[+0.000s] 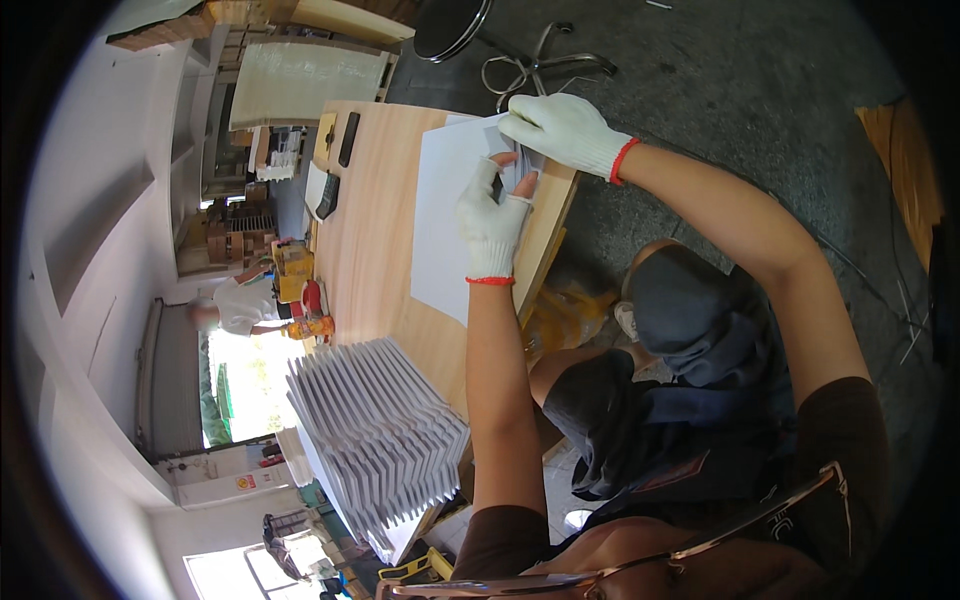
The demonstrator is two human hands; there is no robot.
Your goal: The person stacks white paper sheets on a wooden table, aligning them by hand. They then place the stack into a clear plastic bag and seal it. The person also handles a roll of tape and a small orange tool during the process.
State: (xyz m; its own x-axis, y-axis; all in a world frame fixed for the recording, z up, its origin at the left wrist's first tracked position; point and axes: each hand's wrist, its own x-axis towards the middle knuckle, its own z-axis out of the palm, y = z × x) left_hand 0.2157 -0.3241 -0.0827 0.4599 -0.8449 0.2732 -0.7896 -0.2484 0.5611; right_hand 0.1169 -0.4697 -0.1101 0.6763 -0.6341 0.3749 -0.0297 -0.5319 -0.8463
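A stack of white paper sheets [440, 200] lies on the light wooden table, with a raised, greyish edge of layered sheets [522, 158] at its right side. My right hand [565, 130], in a white knit glove with a red cuff, is closed on the far corner of the sheets. My left hand [492, 225] wears a similar glove with thumb and index fingertip bare. Its thumb and index finger stand apart at the layered edge, while the other fingers are curled and partly hidden.
Nearer on the wooden table [375, 220] stands a tall pile of folded white sheets [375, 430] in staggered layers. A black stapler-like object [328, 196] and a dark bar [349, 139] lie along its left side. A person [245, 305] works beyond. A round stool [450, 30] stands past the far end.
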